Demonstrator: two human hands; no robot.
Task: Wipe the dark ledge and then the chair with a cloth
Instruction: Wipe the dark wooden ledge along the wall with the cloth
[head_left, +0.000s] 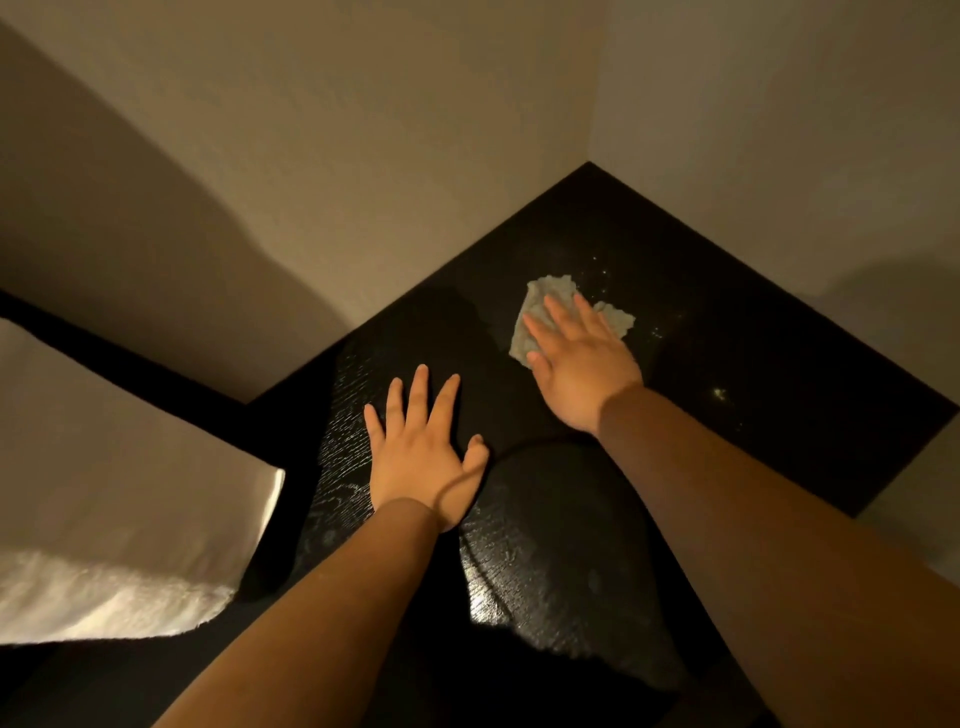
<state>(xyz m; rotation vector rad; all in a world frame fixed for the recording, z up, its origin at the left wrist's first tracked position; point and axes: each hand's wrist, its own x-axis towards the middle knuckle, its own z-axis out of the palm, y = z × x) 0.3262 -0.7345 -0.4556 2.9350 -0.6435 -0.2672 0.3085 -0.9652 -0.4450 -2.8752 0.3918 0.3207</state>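
Walls (363, 130): beige, meeting at a corner.
Dark ledge (753, 364): black wood grain, set into that corner, faint wet specks.
White fabric (104, 519): off the ledge's left edge.
Left hand (426, 457): flat on the ledge near its left edge, fingers spread.
Right hand (582, 374): fingers straight, pressing the cloth.
Cloth (540, 301): pale, crumpled, toward the ledge's far corner.

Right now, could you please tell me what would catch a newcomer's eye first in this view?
The pale crumpled cloth stands out against the dark ledge, pressed flat under the right hand near the wall corner. The left hand lies with fingers spread on the glossy wood grain closer in. At the left edge, a white towel-like fabric glows brightly.
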